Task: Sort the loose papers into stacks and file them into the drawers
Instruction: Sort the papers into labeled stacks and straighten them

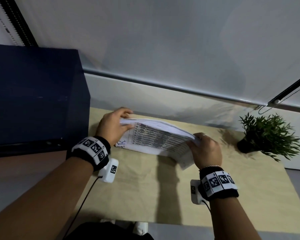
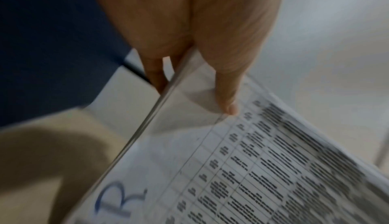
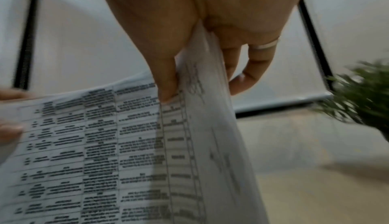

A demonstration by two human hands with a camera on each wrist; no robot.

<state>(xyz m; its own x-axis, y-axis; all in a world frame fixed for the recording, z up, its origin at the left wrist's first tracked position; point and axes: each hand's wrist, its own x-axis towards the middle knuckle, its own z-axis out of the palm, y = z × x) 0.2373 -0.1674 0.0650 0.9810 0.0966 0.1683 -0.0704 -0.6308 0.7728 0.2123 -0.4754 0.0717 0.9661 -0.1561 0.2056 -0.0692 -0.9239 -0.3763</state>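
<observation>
A stack of printed papers (image 1: 156, 139) with a table of text and blue handwriting at one corner is held above the light wooden table (image 1: 139, 193), tilted toward me. My left hand (image 1: 113, 126) pinches its left edge, thumb on top and fingers behind; the left wrist view shows the same stack of papers (image 2: 242, 161) under my left hand (image 2: 195, 71). At the right edge, my right hand (image 1: 206, 149) grips the stack, which bends down there. In the right wrist view my right hand (image 3: 189, 58) has its thumb on the front of the papers (image 3: 126, 144) and ringed fingers behind.
A dark blue cabinet (image 1: 33, 96) stands at the left, against the table's edge. A small potted plant (image 1: 267, 134) sits at the table's back right. A white wall with a metal rail runs behind. Bare tabletop lies in front of the papers.
</observation>
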